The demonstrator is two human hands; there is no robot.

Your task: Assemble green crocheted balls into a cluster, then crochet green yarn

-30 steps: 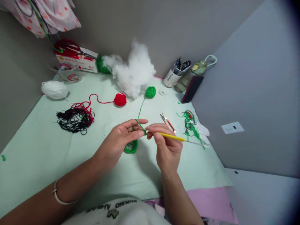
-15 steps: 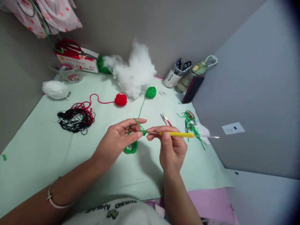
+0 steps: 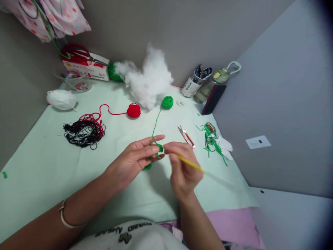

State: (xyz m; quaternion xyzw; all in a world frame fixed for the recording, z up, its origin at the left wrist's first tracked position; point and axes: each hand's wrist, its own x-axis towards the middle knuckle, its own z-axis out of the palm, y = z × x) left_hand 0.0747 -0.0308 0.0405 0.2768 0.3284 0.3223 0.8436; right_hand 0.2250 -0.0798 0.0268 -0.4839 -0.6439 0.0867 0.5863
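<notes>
My left hand [image 3: 137, 158] pinches a small green crocheted piece [image 3: 153, 158], with the green yarn strand looped over its forefinger. That strand runs up the table to a green yarn ball [image 3: 167, 102]. My right hand [image 3: 182, 166] grips a yellow-handled crochet hook [image 3: 191, 164], its tip at the green piece between the two hands. The hook's handle slants down to the right and is blurred by motion. Both hands hover just above the pale green table cover [image 3: 52, 163].
A red yarn ball [image 3: 134, 110], a black and red yarn tangle [image 3: 83, 131], white yarn [image 3: 61, 99] and white stuffing [image 3: 149, 81] lie behind. Thread snips [image 3: 186, 136] and green scraps [image 3: 212, 139] sit right. A pen cup [image 3: 194, 82], bottle [image 3: 213, 83] and dark phone [image 3: 213, 99] stand by the wall.
The hook's handle has swung from level to slanting down and right. My right hand has dropped a little and turned; my left fingers have closed further on the green piece.
</notes>
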